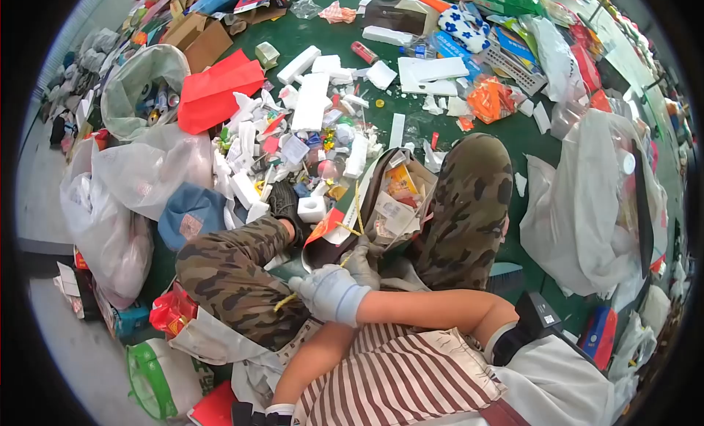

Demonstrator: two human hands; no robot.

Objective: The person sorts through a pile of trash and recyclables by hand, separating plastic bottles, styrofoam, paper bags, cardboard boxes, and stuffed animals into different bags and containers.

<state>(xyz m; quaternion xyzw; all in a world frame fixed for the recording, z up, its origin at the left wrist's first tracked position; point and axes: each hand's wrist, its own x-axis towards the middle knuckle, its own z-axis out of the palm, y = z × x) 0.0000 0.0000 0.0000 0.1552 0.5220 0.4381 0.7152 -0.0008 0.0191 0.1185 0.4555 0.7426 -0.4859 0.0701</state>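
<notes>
Over my lap my forearms cross, and both hands wear pale work gloves. My right hand [330, 292], reaching across to the left, is closed around a yellow cord [287, 302] whose end sticks out on its left side. Just beyond it, my left hand [361, 262] is partly covered by the right one. Its fingers are closed at another stretch of the cord, which rises in front of a bag or box of waste paper [396, 215] between my legs. That container holds cartons and paper scraps. A white foam block [312, 209] lies near my foot.
A heap of white foam pieces [311, 102] and small litter spreads ahead. A lined bin [145, 89] and a red sheet [218, 91] stand at the left. Full plastic bags [579, 199] flank me, and a brush [504, 277] lies by my right knee.
</notes>
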